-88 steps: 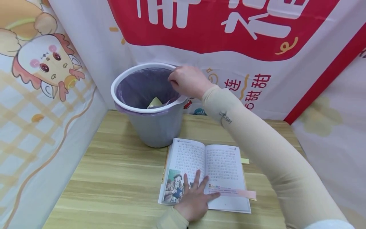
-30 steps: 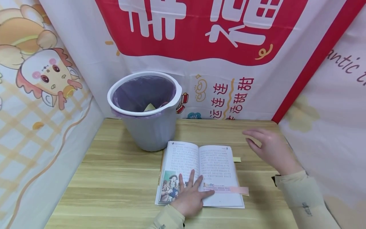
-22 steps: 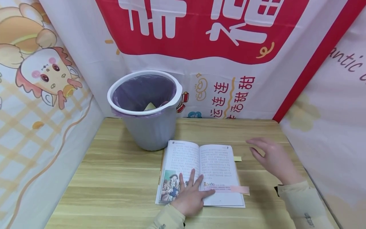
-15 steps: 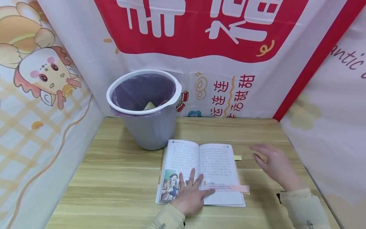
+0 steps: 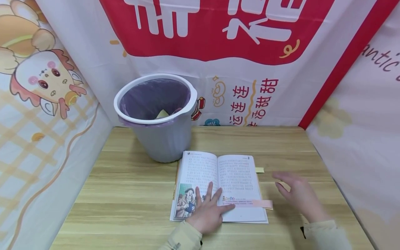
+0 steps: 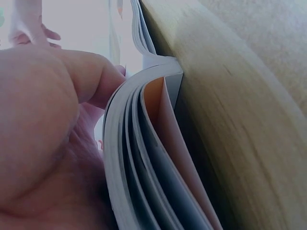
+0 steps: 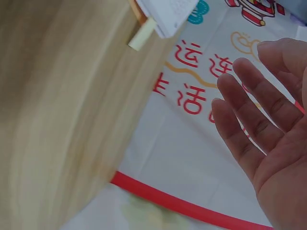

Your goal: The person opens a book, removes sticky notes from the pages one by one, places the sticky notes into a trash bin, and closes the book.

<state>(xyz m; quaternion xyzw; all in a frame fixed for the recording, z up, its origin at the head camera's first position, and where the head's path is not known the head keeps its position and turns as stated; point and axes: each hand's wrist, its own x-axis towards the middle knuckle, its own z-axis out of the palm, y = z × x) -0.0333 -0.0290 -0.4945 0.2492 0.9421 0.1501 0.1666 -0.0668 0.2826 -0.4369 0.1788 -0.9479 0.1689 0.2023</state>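
An open book [image 5: 235, 173] lies on the wooden table, with printed text on both pages and a picture at the lower left. My left hand [image 5: 207, 211] rests flat across its lower middle, fingers spread over the gutter. In the left wrist view the book's bent page edges [image 6: 139, 158] show beside that palm. A pink sticky strip [image 5: 260, 203] lies over the right page and sticks out past its edge; higher up a yellow tab [image 5: 259, 170] also pokes out. My right hand [image 5: 298, 194] hovers right of the book, fingers relaxed and holding nothing.
Behind the book's left corner stands a grey waste bin [image 5: 162, 142] with a white rim and purple liner. A pale yellow scrap [image 5: 162, 114] lies inside. Printed cloth [image 5: 206, 66] hangs at the back and both sides of the table [image 5: 125, 198].
My right hand has left the bin's rim, swung over to the right of the book, and sunk nearer the table's front. The left hand stays on the pages.
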